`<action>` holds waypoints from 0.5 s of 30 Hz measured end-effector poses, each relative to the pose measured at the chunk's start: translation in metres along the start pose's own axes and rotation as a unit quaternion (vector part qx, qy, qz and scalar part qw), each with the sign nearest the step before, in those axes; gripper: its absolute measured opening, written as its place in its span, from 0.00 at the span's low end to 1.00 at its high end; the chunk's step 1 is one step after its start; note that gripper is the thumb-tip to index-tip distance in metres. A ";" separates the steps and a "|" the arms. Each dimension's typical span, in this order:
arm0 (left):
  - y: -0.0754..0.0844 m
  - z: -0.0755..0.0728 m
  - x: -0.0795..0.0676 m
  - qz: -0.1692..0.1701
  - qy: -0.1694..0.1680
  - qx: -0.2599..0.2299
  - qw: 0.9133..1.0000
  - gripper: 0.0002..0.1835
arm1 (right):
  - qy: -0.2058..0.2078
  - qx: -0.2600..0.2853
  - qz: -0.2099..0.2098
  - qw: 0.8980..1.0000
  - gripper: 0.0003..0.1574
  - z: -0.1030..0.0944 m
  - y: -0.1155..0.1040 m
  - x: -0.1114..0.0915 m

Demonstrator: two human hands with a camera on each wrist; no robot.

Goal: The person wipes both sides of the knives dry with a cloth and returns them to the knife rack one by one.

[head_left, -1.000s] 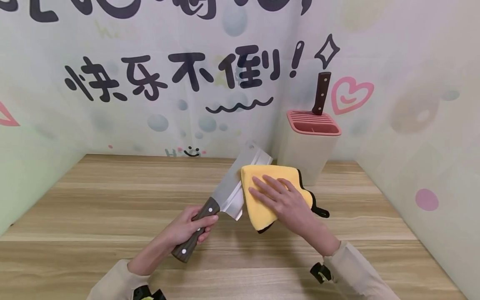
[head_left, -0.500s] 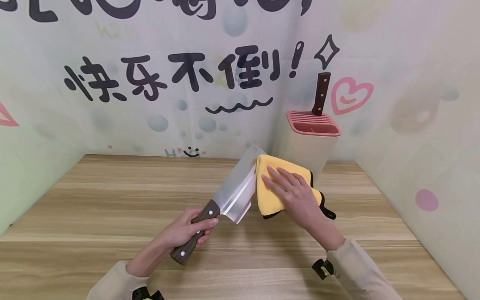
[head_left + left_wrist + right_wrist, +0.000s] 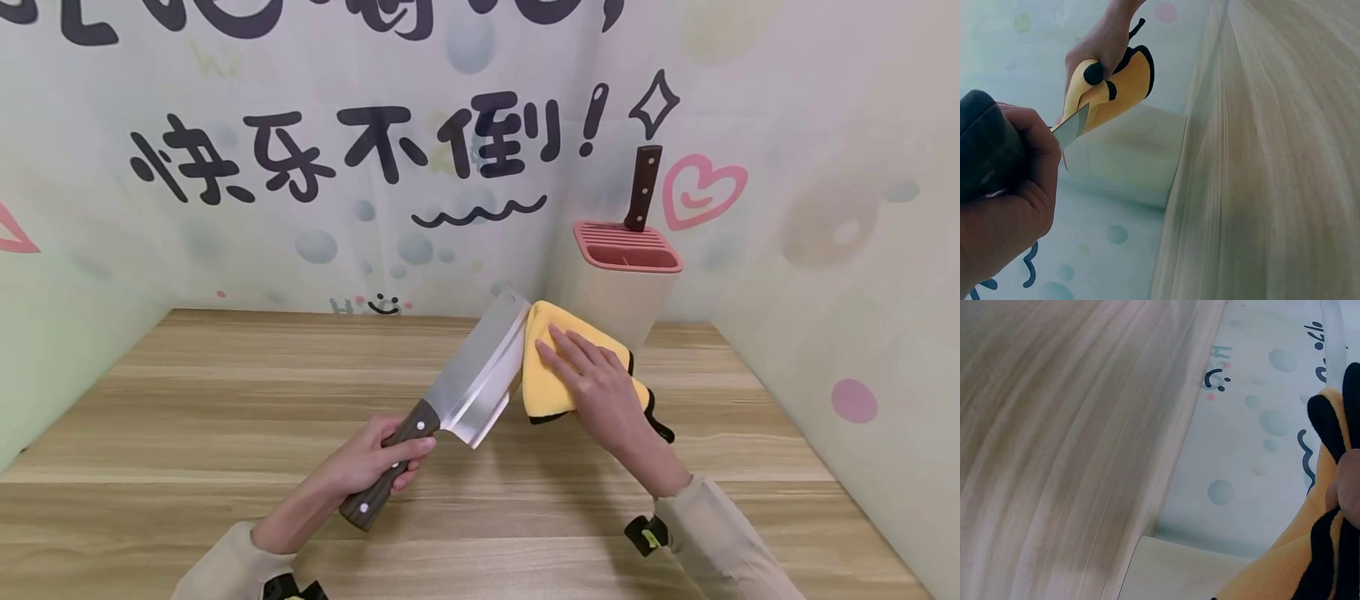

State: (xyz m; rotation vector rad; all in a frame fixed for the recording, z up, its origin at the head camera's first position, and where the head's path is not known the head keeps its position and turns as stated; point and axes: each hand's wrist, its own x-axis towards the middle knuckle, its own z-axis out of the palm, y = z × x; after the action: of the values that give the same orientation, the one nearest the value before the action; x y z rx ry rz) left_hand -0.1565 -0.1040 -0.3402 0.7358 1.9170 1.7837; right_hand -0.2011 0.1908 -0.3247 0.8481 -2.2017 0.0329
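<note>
My left hand point(image 3: 375, 458) grips the dark wooden handle of a cleaver point(image 3: 480, 358), its broad steel blade slanting up and away to the right. My right hand point(image 3: 600, 400) holds a folded yellow cloth point(image 3: 542, 379) with black edging, its fingers spread over the top. The thumb point(image 3: 1349, 487) pinches the cloth from beneath in the right wrist view. The cloth's left edge lies right along the blade near the far end. In the left wrist view, the blade's tip point(image 3: 1072, 129) overlaps the cloth point(image 3: 1129, 84); the rest of the blade is mostly hidden behind the left hand point(image 3: 1038, 162).
A cream knife block point(image 3: 622, 300) with a pink slotted top stands at the back right, close behind the cloth. One dark-handled knife point(image 3: 642, 187) sticks up from it. The wooden table point(image 3: 247, 400) meets printed wall sheets point(image 3: 300, 250) at the back and sides.
My right hand has moved the cloth right and away along the cleaver's blade, uncovering more of the steel. The left hand and the cleaver's handle have barely shifted.
</note>
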 end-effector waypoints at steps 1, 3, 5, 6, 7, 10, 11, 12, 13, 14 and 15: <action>0.000 0.000 0.000 0.000 -0.001 0.001 1.000 0.17 | 0.002 -0.006 -0.002 1.000 0.31 0.000 0.000 0.000; 0.000 0.000 0.000 -0.001 -0.003 0.001 1.000 0.18 | 0.004 -0.024 -0.009 1.000 0.29 -0.001 0.000 0.001; 0.000 0.000 0.000 -0.001 -0.005 0.002 1.000 0.18 | 0.006 -0.040 -0.018 0.999 0.27 -0.002 -0.001 0.002; -0.001 -0.001 0.000 -0.002 -0.006 0.002 1.000 0.18 | 0.006 -0.048 -0.022 0.999 0.27 -0.002 -0.001 0.002; -0.001 0.000 -0.001 -0.003 -0.006 0.003 1.000 0.18 | 0.006 -0.054 -0.025 0.998 0.26 -0.003 -0.001 0.002; -0.001 0.000 -0.001 -0.004 -0.007 0.003 1.000 0.17 | 0.003 -0.062 -0.027 0.998 0.26 -0.004 -0.002 0.004; -0.001 0.000 -0.001 -0.004 -0.007 0.004 1.000 0.17 | 0.002 -0.063 -0.027 0.998 0.27 -0.005 -0.002 0.004; -0.001 0.000 0.000 -0.003 -0.009 0.004 1.000 0.16 | 0.000 -0.065 -0.027 0.998 0.27 -0.005 -0.002 0.005; -0.001 0.000 0.000 -0.003 -0.011 0.006 1.000 0.16 | -0.003 -0.066 -0.027 0.997 0.27 -0.006 -0.003 0.005; -0.001 0.000 0.000 -0.004 -0.013 0.007 1.000 0.15 | -0.005 -0.067 -0.027 0.997 0.28 -0.007 -0.003 0.006; -0.001 0.001 0.000 -0.004 -0.015 0.010 1.000 0.15 | -0.007 -0.070 -0.027 0.997 0.28 -0.007 -0.003 0.007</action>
State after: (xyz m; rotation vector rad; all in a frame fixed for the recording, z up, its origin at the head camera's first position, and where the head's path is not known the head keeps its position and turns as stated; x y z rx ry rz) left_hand -0.1561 -0.1038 -0.3417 0.7549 1.9179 1.7420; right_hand -0.1976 0.1864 -0.3159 0.8305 -2.1650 -0.1513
